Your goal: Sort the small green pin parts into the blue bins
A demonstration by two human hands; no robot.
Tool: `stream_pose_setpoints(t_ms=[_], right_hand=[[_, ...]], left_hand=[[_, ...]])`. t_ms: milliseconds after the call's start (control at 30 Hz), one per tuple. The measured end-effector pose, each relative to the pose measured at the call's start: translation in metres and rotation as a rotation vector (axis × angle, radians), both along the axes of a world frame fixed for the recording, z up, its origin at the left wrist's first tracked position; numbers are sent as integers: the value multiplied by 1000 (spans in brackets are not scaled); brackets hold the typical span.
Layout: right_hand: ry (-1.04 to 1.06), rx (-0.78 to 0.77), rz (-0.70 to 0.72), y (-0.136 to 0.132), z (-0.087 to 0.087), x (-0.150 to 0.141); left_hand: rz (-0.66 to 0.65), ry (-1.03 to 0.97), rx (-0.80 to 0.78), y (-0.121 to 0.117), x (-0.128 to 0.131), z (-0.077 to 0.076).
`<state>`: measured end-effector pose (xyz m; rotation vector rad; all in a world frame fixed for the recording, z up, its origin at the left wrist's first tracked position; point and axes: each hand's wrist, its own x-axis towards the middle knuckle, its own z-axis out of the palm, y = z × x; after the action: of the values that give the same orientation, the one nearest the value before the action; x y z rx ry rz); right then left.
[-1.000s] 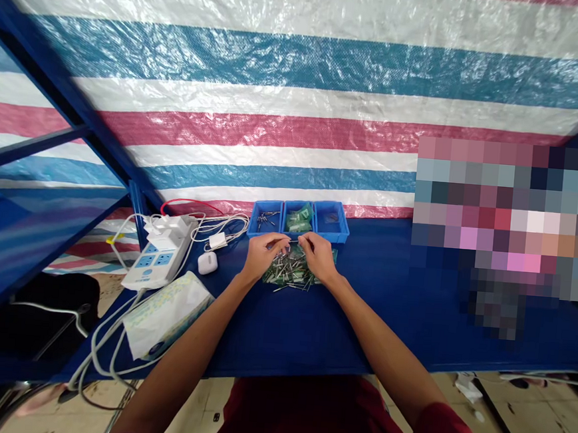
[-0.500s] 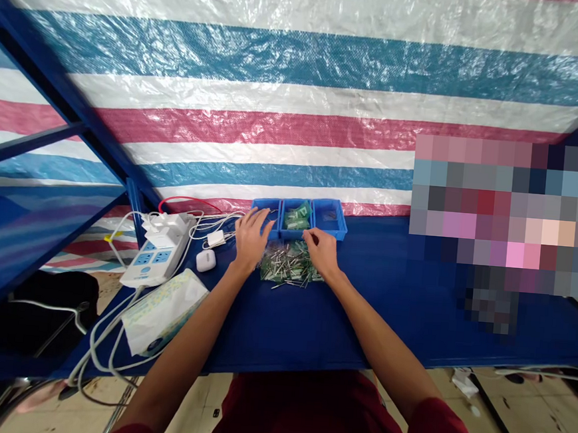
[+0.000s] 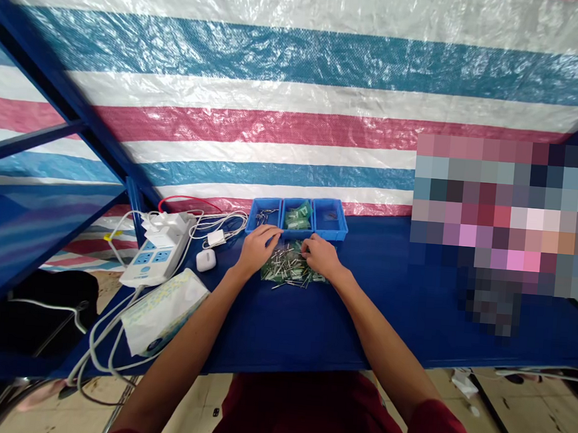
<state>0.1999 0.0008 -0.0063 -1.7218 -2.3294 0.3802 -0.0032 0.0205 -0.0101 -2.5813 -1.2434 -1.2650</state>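
Note:
A pile of thin silvery metal pins mixed with small green packets point(image 3: 289, 268) lies on the blue table. My left hand point(image 3: 259, 249) is at the pile's left edge, in front of the left bin, its fingers stretched out and the thumb apart. Over the pile's right edge is my right hand point(image 3: 322, 256), fingers curled in; whatever they hold is hidden. Behind the hands stand three blue bins in a row. The left bin point(image 3: 251, 221) contains some metal pins, the middle bin point(image 3: 295, 234) green packets, and the right bin point(image 3: 335, 235) a few small pieces.
To the left are a white power strip point(image 3: 148, 265) with plugs, a small white case point(image 3: 206, 260), a white adapter point(image 3: 216, 238), loose cables and a tissue pack point(image 3: 164, 313). A striped plastic sheet point(image 3: 298, 100) hangs behind the table. The right side is blurred out.
My left hand has moved from over the left bin back toward the pile, uncovering the pins there. My right hand has shifted slightly down, with its fingers at the pile.

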Motion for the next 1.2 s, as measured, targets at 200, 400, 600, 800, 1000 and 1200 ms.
stream_pose_setpoints(t_ms=[200, 400, 600, 800, 1000, 1200], right_hand=[[51, 108, -10, -1, 2, 3], [245, 280, 44, -1, 4, 1], [506, 315, 65, -3, 1, -5], [643, 365, 43, -3, -4, -11], [625, 321, 32, -5, -4, -15], [679, 386, -91, -5, -2, -12]], left_hand=[[-73, 2, -44, -3, 5, -3], [-165, 27, -120, -4, 7, -2], [-76, -71, -178, -7, 6, -1], [-52, -272, -246, -14, 13, 6], [-130, -527, -387, -17, 21, 7], [-157, -471, -449, -17, 21, 7]])
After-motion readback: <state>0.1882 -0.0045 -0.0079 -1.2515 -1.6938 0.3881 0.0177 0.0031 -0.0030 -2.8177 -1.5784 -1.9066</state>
